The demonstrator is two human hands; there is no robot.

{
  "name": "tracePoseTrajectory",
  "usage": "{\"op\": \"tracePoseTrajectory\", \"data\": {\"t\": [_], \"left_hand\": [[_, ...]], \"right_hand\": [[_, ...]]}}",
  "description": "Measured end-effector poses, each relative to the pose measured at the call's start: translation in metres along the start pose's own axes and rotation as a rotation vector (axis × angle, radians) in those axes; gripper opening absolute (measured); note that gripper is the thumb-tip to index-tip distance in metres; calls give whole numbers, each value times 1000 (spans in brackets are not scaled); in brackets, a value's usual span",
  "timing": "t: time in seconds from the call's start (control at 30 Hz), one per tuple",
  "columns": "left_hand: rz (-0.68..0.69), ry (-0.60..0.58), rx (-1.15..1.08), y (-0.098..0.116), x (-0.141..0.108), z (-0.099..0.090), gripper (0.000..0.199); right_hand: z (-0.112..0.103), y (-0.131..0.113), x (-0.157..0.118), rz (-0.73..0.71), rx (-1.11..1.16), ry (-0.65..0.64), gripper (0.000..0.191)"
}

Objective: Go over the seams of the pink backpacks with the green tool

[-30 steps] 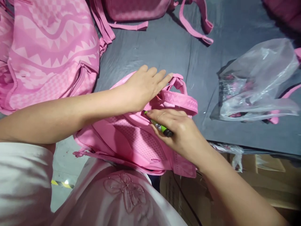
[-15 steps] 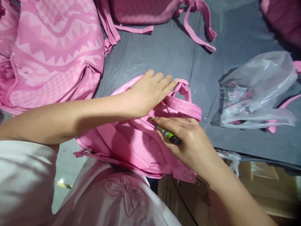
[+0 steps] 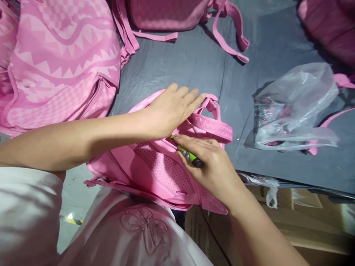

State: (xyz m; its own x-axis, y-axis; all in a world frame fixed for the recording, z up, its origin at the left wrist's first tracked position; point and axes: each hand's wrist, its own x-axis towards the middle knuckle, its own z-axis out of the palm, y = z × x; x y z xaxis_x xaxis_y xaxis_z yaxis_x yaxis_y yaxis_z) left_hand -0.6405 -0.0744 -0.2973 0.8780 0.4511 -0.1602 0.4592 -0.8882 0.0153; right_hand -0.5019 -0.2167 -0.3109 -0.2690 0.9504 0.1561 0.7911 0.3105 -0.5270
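A pink backpack [image 3: 172,173] with a dotted back panel lies at the table's front edge, against my clothes. My left hand [image 3: 173,109] is closed over its upper part, beside the looped carry handle [image 3: 213,127]; the fingertips are partly hidden. In my right hand [image 3: 208,159] is a slim tool with a green and black handle [image 3: 191,157], gripped between thumb and fingers. Its front end points left toward the fabric just below my left hand. The tip is hidden, so its exact kind does not show.
A larger patterned pink backpack [image 3: 66,70] lies at the left, and another pink bag [image 3: 169,14] at the back. A clear plastic bag [image 3: 299,107] with small packets rests at the right. Cardboard boxes [image 3: 277,221] stand below the dark table [image 3: 172,62].
My view shifts slightly, so most things sit a little further left. Both hands keep their hold, and the tool has barely moved against the backpack.
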Motion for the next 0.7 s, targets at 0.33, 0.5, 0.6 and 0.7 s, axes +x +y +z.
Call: {"op": "tracePoseTrajectory", "data": {"t": [0.33, 0.5, 0.6, 0.7], "left_hand": [[-49, -146, -10, -8, -2, -19, 110], [-162, -223, -28, -14, -28, -33, 134], [-249, -238, 17, -4, -35, -35, 134], [-291, -256, 66, 3, -33, -31, 131]], "right_hand": [[10, -4, -12, 119, 160, 104, 29], [30, -13, -14, 58, 264, 269, 29], [50, -17, -4, 47, 342, 380, 31], [64, -15, 4, 57, 362, 408, 31]]}}
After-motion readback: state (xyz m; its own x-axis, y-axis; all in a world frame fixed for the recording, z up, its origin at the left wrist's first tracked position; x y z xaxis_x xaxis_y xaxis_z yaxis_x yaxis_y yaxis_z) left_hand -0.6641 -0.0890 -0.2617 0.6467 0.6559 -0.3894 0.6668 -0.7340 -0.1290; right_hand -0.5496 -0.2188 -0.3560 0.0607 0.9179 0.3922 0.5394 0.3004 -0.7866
